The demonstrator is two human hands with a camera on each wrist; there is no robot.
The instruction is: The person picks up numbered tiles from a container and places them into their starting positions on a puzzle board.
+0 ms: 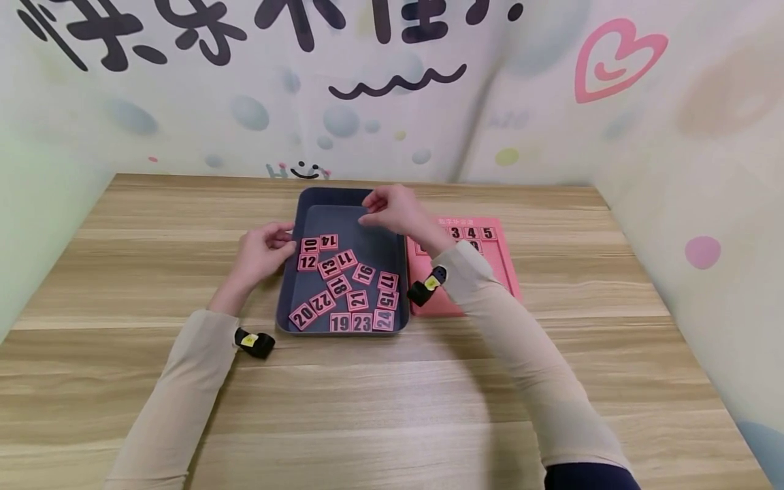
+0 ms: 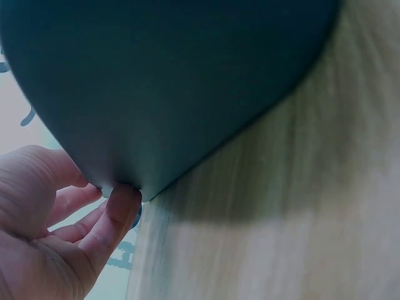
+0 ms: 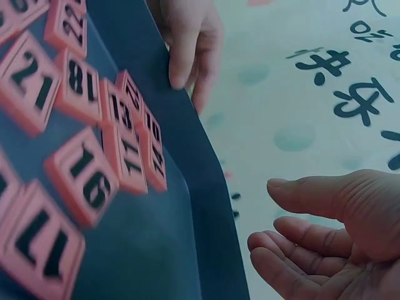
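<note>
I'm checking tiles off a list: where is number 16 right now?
In the head view, tile 16 lies in the right half of the dark tray, between tile 11 on its left and tile 17 on its right.

Both forearms covered: left sleeve (image 1: 174, 395) and right sleeve (image 1: 527, 361) in thin, pale beige cloth, close-fitting, lightly creased, each finishing in a plain cuff near the wrist. Right beige stops at a neat hem low in the head view, dark navy cloth (image 1: 588, 478) showing beyond it. Small, blocky black wrist unit at either cuff, left unit (image 1: 262, 346) and right unit (image 1: 420, 294), each with a bright yellow label, markings too small to read; left grip (image 1: 260, 253) and right grip (image 1: 398, 209) bare.
</note>
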